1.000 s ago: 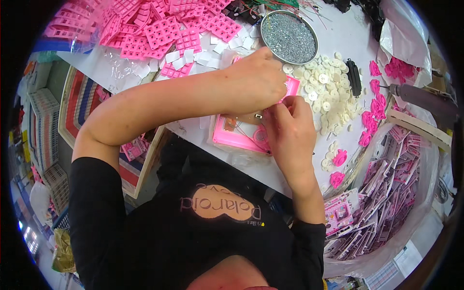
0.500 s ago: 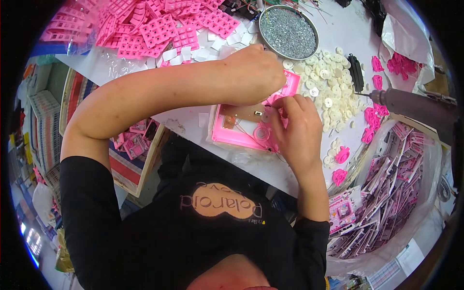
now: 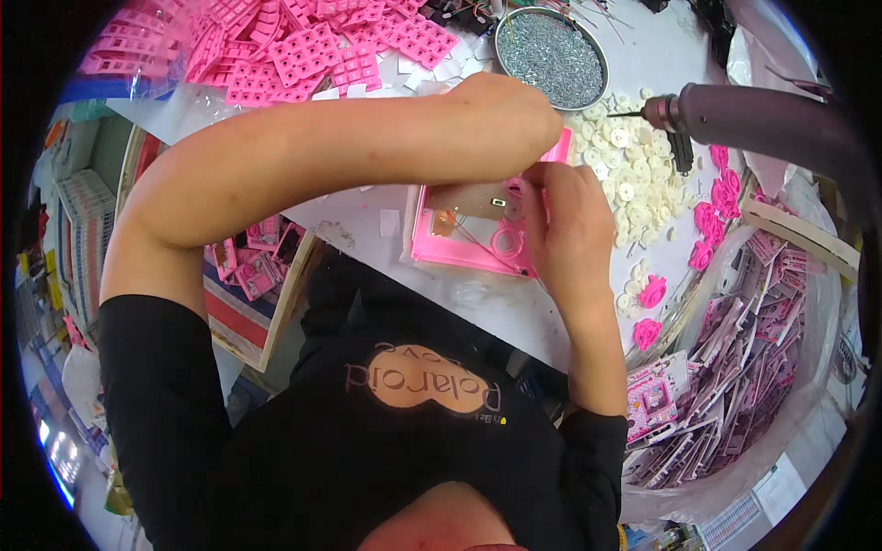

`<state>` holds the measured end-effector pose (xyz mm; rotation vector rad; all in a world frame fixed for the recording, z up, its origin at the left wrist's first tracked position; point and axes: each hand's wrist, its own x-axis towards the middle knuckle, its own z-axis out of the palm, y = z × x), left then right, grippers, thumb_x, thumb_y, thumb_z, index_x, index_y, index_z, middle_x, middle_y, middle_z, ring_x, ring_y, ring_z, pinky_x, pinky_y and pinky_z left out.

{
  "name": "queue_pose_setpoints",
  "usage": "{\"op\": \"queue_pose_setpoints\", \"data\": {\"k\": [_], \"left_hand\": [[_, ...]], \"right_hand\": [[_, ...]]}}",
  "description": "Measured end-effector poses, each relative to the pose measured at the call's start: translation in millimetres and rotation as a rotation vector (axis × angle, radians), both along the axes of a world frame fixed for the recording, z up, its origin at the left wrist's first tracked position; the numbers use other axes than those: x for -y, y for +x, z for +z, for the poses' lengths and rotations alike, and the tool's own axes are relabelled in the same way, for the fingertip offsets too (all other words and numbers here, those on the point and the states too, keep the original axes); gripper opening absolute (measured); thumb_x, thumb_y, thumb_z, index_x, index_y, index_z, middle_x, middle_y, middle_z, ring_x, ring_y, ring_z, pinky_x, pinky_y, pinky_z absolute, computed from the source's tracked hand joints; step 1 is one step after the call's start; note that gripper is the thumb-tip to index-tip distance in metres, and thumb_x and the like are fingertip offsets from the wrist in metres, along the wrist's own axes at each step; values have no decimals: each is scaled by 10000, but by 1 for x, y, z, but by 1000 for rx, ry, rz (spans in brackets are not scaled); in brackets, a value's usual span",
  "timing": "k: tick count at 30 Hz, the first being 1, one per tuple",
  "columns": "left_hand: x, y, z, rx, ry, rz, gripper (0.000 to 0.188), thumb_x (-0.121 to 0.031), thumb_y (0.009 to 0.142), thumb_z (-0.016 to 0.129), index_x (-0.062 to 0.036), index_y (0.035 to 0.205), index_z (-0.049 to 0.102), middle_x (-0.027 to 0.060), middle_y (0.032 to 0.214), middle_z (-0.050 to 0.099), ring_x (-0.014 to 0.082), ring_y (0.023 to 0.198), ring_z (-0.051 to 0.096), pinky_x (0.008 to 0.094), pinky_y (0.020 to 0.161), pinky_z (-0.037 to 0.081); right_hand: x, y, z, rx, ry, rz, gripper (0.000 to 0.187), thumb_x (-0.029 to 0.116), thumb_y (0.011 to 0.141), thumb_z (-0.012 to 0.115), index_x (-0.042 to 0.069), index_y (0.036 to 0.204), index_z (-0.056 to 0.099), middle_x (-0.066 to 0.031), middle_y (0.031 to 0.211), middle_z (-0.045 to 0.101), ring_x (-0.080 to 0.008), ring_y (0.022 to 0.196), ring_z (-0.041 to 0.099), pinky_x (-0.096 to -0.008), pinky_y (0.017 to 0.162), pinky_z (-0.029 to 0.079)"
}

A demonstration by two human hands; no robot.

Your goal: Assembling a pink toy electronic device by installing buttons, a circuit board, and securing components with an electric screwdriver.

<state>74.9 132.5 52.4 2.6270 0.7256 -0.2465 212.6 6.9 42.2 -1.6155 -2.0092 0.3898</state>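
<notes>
A shallow pink plastic casing (image 3: 441, 253) lies on the table before me, with a brown circuit board (image 3: 473, 196), thin wires and a pink ring (image 3: 507, 241) inside. My left hand (image 3: 514, 124) is bent over its far edge, the back of the hand up. Its fingers are hidden beneath it. My right hand (image 3: 574, 211) reaches over the casing's right side, fingers curled and pressed together. Whatever lies between those fingertips is too hidden to name. An electric screwdriver (image 3: 753, 119) hangs at the right, its bit pointing left over white plastic wheels (image 3: 634, 174), touched by neither hand.
A round metal dish (image 3: 606, 78) of small screws stands beyond my hands. Pink keypads (image 3: 303, 55) and white squares pile at far left. Pink pieces (image 3: 707, 220) line the right side. A plastic-lined container (image 3: 827, 312) holds printed panels; a wooden box (image 3: 276, 335) sits below left.
The screwdriver has swung up and leftward, nearer my hands. My left hand has bent further over the casing, and my right hand has shifted slightly up with its fingers drawn in.
</notes>
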Motion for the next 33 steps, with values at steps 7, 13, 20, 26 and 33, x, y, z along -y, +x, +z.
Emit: {"op": "queue_pose_setpoints", "data": {"k": [7,13,20,26,33], "left_hand": [[-12,-9,-11,173,-10,-30,193,-143,827,646,33,780,711,233,746,672,419,750,685,482,671,554],[-17,-11,-11,125,-9,-136,167,-121,815,650,31,778,709,226,750,680,406,760,696,474,675,563],[-8,-13,-12,114,138,-172,148,-67,779,660,-1,896,722,181,832,706,353,809,726,453,686,581],[2,-11,-19,128,159,-155,167,-95,795,664,-26,938,716,156,878,709,331,799,724,432,685,583],[-15,-32,-25,647,83,267,159,-202,873,684,-60,934,720,128,880,695,304,784,695,424,682,542]], "right_hand": [[-16,6,-30,-95,163,-4,133,50,804,746,43,915,674,-82,986,607,-317,991,507,-416,861,444],[-21,9,-23,-31,80,34,135,61,775,761,55,897,705,-74,1005,628,-314,969,525,-413,857,453],[-14,27,-4,203,123,357,210,88,782,755,74,992,760,-66,1050,675,-302,982,590,-421,833,503],[-17,33,1,33,-30,368,273,83,788,751,74,1061,738,-81,1043,659,-291,975,591,-418,843,502],[12,-12,-15,402,115,98,370,87,795,720,7,1154,676,-108,1083,609,-283,980,582,-397,807,480]]}}
